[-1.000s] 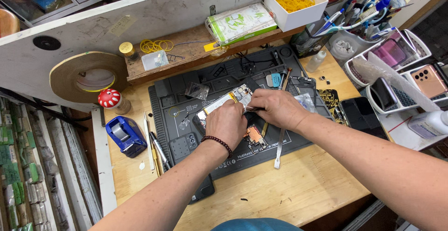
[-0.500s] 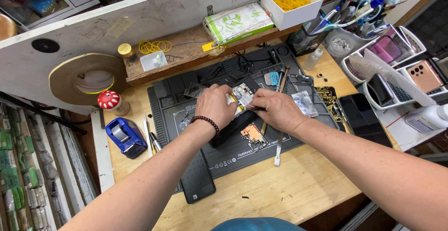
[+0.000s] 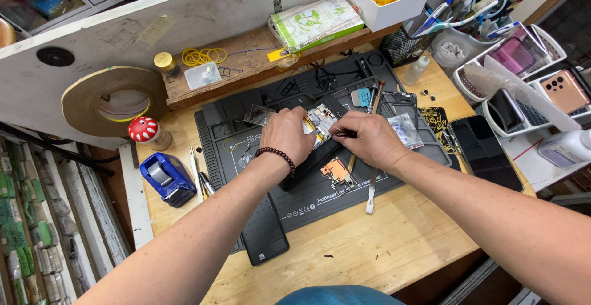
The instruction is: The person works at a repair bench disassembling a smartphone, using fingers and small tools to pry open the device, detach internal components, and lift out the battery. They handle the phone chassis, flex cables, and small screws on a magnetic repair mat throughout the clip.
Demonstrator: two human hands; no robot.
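Wooden counter [image 3: 369, 262]: bare boards along the near edge; far edge and right end crowded. Dark ribbed work mat [image 3: 406, 169] covers the centre. Black slab [image 3: 263, 234] overhangs the mat's near-left corner. Blue tape dispenser [image 3: 167, 179] stands toward the left end. Opened phone [image 3: 320, 121] lies at mat centre. Left hand [image 3: 284, 136] grips its left side. Right hand [image 3: 368, 140] pinches a thin dark tool [image 3: 343, 134] against it. Orange part [image 3: 337, 171] lies just nearer.

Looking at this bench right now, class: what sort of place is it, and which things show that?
Most likely a phone repair bench. Both hands work on an opened phone over a dark repair mat; loose phones sit in white trays, and a pot of tools stands behind.
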